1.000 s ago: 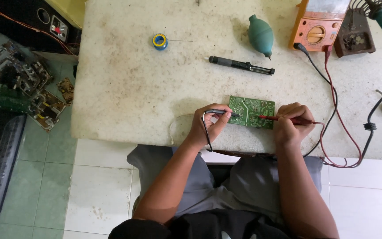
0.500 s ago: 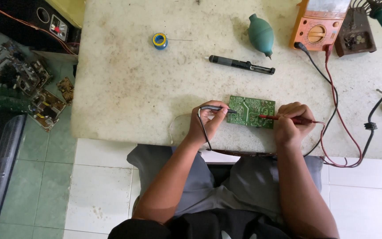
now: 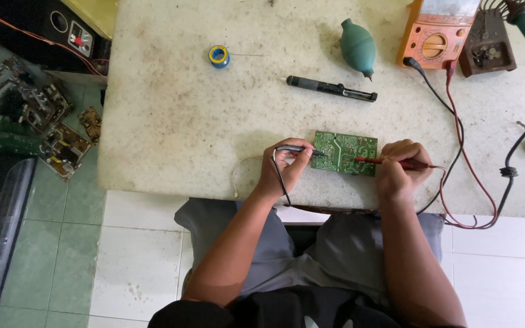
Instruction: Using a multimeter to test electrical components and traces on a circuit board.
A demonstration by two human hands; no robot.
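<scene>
Landmark: small green rectangular circuit board (image 3: 344, 152), lying flat on the stained white stone counter (image 3: 177, 121), close to its near edge.

Left hand (image 3: 284, 165) is sitting just left of the board, grip pinching a thin black probe (image 3: 299, 149), tip touching the board's left edge. Right hand (image 3: 401, 170) is sitting just right of it, grip closed around a thin red probe (image 3: 390, 162), tip resting on the board's right half.

Risks, as I judge them: the board is lying loose, so probe pressure could be sliding it toward the near edge. A tip slipping could be bridging neighbouring joints. The red and black leads (image 3: 457, 146) are draping off the counter right of the board; a snag would be yanking the probes.

Room: open counter left of and beyond the board. Further beyond it: black pen-shaped desoldering pump (image 3: 330, 88), teal rubber blower bulb (image 3: 358, 47), blue-yellow solder spool (image 3: 218, 56). Far right of the board: orange multimeter (image 3: 435, 33), crowding that side.
</scene>
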